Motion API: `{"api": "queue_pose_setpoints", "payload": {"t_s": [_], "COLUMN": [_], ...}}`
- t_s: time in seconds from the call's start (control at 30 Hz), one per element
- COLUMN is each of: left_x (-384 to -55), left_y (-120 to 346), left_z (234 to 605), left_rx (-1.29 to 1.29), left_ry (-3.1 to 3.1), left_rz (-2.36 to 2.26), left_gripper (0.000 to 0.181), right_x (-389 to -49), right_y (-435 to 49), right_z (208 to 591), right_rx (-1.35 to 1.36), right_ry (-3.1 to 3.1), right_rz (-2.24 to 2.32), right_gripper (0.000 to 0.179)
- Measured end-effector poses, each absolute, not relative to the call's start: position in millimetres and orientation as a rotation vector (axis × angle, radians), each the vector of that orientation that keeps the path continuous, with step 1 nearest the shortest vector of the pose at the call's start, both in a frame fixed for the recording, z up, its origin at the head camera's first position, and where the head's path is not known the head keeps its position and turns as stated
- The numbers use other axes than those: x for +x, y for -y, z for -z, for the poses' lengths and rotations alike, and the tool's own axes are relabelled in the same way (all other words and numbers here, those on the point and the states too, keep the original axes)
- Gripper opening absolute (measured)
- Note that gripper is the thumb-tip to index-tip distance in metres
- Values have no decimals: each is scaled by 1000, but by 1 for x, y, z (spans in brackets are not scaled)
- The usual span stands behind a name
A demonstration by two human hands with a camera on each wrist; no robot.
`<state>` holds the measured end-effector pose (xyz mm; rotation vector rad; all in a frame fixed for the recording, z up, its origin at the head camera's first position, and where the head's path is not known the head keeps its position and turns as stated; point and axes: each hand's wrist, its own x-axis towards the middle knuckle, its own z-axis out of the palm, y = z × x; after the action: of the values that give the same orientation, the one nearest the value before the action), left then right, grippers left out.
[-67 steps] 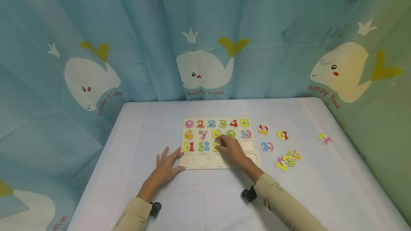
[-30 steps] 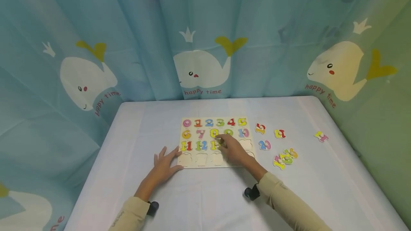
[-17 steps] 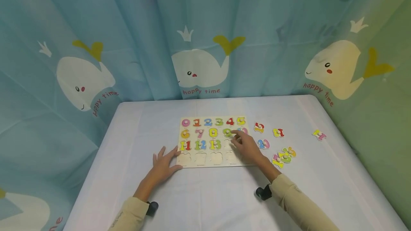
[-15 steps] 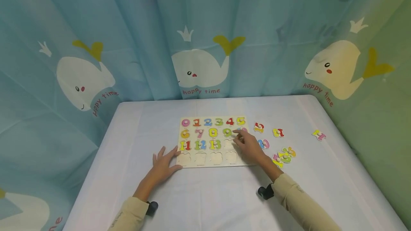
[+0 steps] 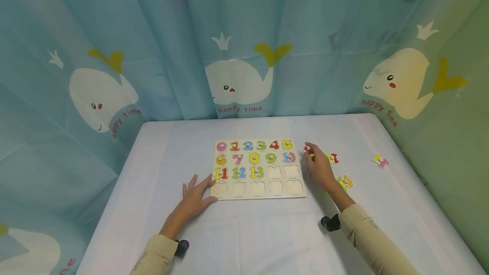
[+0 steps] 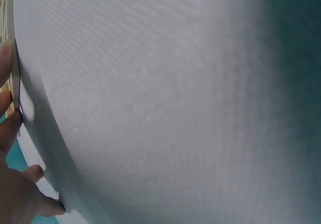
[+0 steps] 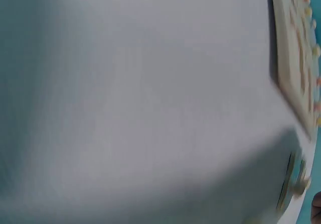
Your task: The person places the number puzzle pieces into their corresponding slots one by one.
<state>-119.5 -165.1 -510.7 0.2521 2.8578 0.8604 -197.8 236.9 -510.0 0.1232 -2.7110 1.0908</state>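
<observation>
A pale number puzzle board (image 5: 248, 197) lies on the table, with knobbed number pieces 0 to 13 in their places and the remaining recesses bare. My left hand (image 5: 194, 196), fingers spread, rests at the board's left edge; the left wrist view shows its fingertips (image 6: 6, 63) against that edge. Off the board's right side, my right hand (image 5: 321, 166) is over the loose number 15 piece (image 5: 307, 149), which it partly covers. I see no piece lifted in its loosely bent fingers. Below it, a knobbed piece (image 7: 292, 181) lies on the cloth in the right wrist view.
Loose pieces lie right of the board: an 18 (image 5: 334, 158), an overlapping pile (image 5: 345, 181) partly behind the right forearm, and a yellow and pink piece (image 5: 380, 161) farther right. A white cloth covers the table (image 5: 244, 237); a whale-print curtain (image 5: 164, 54) hangs behind.
My right hand has left the number 13 piece, now seated in its recess, and moved right across the board to the loose 15 piece. My left hand has stayed at the board's edge.
</observation>
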Motion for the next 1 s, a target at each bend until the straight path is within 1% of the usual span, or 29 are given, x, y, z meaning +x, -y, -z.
{"api": "queue_pose_setpoints", "payload": {"t_s": [0.27, 0.43, 0.63, 0.8, 1.0], "left_x": [-122, -122, -122, -122, -122], "left_y": [164, 167, 168, 168, 167], "left_z": [511, 513, 513, 512, 512], "left_rx": [266, 261, 277, 271, 263], "left_ry": [-2849, -2849, -2837, -2833, -2828], "left_rz": [-875, -872, -900, -895, -889], "left_gripper": [61, 63, 62, 63, 63], "right_x": [-208, -210, -197, -183, -171], "right_y": [-266, -272, -284, -304, -324], "right_z": [508, 512, 509, 505, 495], "right_rx": [-6, -2, 20, 31, -88], "right_ry": [2771, 2841, 2837, 2797, 2838], "right_rz": [-1109, -1084, -1039, -1073, -1067], "right_gripper": [38, 37, 37, 32, 33]}}
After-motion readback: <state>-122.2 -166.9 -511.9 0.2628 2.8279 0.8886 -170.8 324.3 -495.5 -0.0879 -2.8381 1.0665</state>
